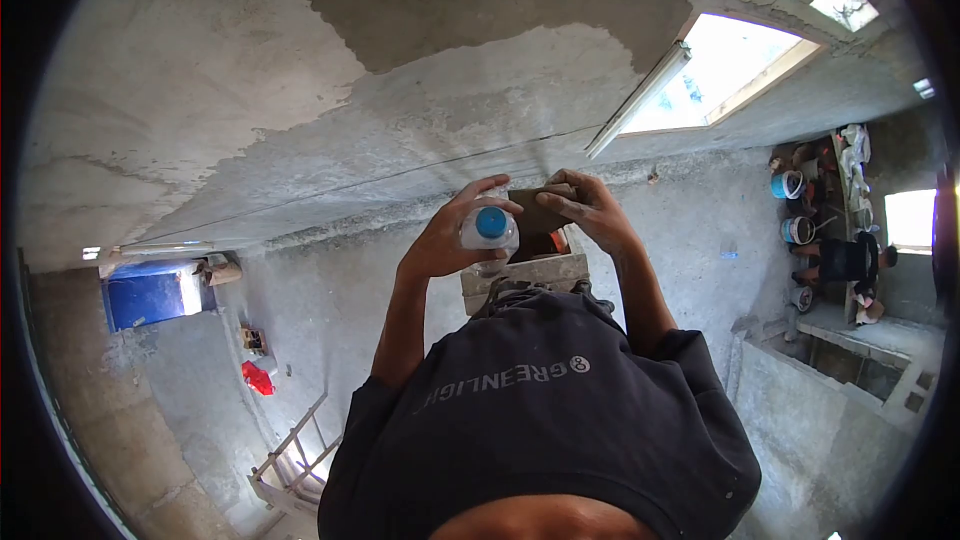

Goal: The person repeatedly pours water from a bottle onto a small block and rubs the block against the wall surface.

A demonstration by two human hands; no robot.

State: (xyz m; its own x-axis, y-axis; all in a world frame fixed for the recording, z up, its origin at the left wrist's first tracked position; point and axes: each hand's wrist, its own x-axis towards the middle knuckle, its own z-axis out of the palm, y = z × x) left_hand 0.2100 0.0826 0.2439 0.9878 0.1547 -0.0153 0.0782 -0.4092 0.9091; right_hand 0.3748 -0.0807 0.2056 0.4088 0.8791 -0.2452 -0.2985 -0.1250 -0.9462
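My left hand [440,237] is wrapped around a clear plastic bottle [489,240] with a blue cap, the cap facing up toward me. Beside it, my right hand [592,213] pinches the edge of a flat grey-brown piece [548,211]; its exact kind cannot be made out. The bottle is close to the left end of this piece. Below both hands lies a greyish plank or ledge [525,278], with a small orange-red item [558,241] partly hidden behind the piece.
A concrete wall [480,80] with a darker damp patch and a window opening [715,65] rises ahead. At right, another person [845,262] is near several buckets [788,185]. A wooden ladder-like frame [292,455], a red bag [257,378] and a blue panel [142,297] are at left.
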